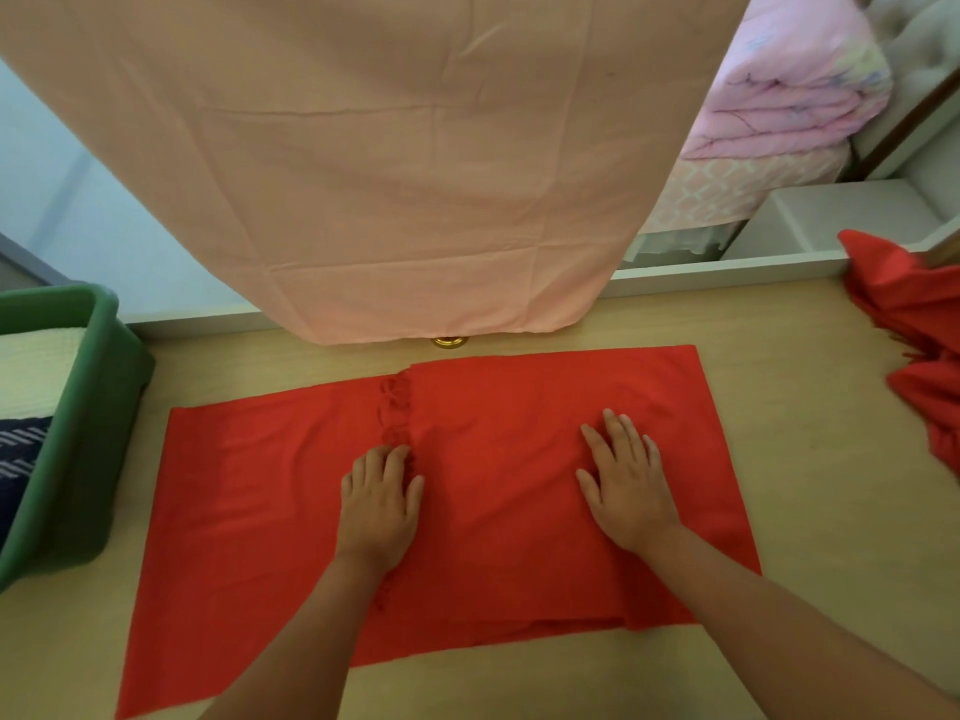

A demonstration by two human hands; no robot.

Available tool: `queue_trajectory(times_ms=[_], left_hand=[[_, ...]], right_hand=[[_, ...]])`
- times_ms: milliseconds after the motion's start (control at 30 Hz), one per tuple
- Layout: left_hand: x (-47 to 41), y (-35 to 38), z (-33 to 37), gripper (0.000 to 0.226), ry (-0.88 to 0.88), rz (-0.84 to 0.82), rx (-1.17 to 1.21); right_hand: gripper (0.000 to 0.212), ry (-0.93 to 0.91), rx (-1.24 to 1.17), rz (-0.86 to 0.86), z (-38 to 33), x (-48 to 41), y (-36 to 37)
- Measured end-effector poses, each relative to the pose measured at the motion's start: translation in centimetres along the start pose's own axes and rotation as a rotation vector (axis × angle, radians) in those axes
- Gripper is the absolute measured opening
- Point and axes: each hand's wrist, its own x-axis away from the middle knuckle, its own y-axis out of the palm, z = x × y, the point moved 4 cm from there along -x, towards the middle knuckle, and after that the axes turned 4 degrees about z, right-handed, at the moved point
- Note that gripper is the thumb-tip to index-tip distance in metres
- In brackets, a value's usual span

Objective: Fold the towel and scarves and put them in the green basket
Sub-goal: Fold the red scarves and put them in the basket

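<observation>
Red scarf [493, 459] lies flat on the table [810, 459] — both hands, left hand [378, 504] and right hand [626, 488], press it, fingers straight.

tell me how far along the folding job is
Done: the green basket already holds a folded white cloth and a dark striped one. In hand: a red scarf lies partly folded on the table, left hand and right hand flat on it. Left: finish it, basket it, then the crumpled red scarf at the right edge.
</observation>
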Motion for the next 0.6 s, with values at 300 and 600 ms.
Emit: queue_trajectory(times_ms=[300, 600], left_hand=[[7.7, -0.8, 1.4, 0.049, 0.241, 0.017, -0.055], [12.3, 0.7, -0.4, 0.079, -0.004, -0.074, -0.02]], right_hand=[[0.071, 0.0, -0.034, -0.046, 0.1, 7.4, -0.7], [0.068, 0.316, 0.014, -0.342, 6.3, 14.7, 0.5]])
